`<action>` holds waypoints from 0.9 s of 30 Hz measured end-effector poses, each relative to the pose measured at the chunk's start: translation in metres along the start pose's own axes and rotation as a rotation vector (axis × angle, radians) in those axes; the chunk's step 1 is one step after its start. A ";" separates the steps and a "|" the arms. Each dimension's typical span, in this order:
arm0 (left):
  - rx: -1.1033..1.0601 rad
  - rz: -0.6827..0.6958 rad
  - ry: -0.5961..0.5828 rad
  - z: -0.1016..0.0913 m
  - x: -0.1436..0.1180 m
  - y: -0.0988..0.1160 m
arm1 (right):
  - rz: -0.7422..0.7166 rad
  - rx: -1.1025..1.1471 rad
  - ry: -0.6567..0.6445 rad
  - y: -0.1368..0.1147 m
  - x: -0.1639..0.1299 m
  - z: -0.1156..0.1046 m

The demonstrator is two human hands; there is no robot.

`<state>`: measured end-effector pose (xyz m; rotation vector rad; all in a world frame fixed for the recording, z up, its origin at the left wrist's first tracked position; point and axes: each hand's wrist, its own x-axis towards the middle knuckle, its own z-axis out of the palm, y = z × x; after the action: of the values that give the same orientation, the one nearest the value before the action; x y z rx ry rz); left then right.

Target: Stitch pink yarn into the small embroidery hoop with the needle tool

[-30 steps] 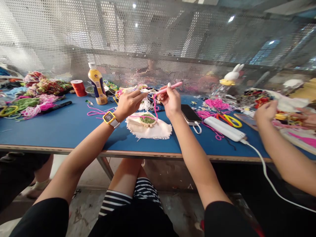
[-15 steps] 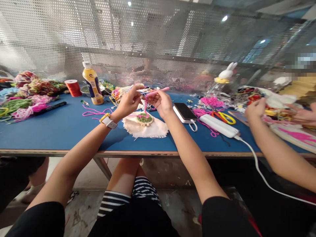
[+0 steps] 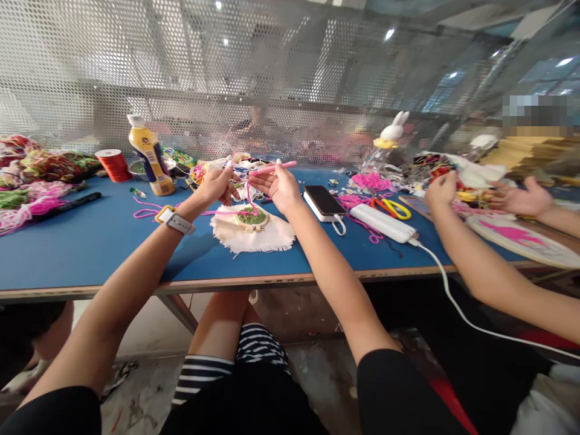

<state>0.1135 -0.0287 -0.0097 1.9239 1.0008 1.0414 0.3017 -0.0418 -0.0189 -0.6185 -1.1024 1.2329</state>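
Holding a pink punch needle (image 3: 273,168) level at frame centre, the right hand (image 3: 280,187) is curling its fingers around the tool's near end, tip pointing left toward the left hand (image 3: 216,184). Left hand is pinching closed on pink yarn (image 3: 249,194) right at that tip, likely so the strand is staying taut between tool and work. Yarn is running down to a small wooden embroidery hoop (image 3: 251,217) with green stitching, lying on a frayed cream cloth (image 3: 252,234) on the blue table (image 3: 90,241), just below both hands so the strand stays short. A smartwatch (image 3: 176,220) is sitting on the left wrist. Just right of the cloth: a phone (image 3: 323,200), a white power bank (image 3: 383,222) with its cable (image 3: 453,296) trailing off the table edge, and yellow-handled scissors (image 3: 393,208). Upper left of the frame: a yellow bottle (image 3: 149,157), a red spool (image 3: 113,165), yarn piles (image 3: 31,175). At right, another person's hands (image 3: 440,188) are working over their own hoop (image 3: 521,238), one open palm-up further right.
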 end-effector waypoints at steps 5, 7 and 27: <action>0.177 0.135 -0.082 -0.023 -0.008 0.010 | -0.062 0.096 0.116 -0.005 0.011 -0.017; 0.233 0.204 -0.026 -0.029 -0.008 0.008 | -0.083 0.124 0.172 -0.009 0.015 -0.025; 0.848 0.609 0.368 -0.019 -0.002 -0.014 | -0.071 -0.067 0.136 -0.008 0.012 -0.029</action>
<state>0.0922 -0.0199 -0.0144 2.9239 1.2098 1.5011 0.3303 -0.0271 -0.0192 -0.6984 -1.0460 1.0808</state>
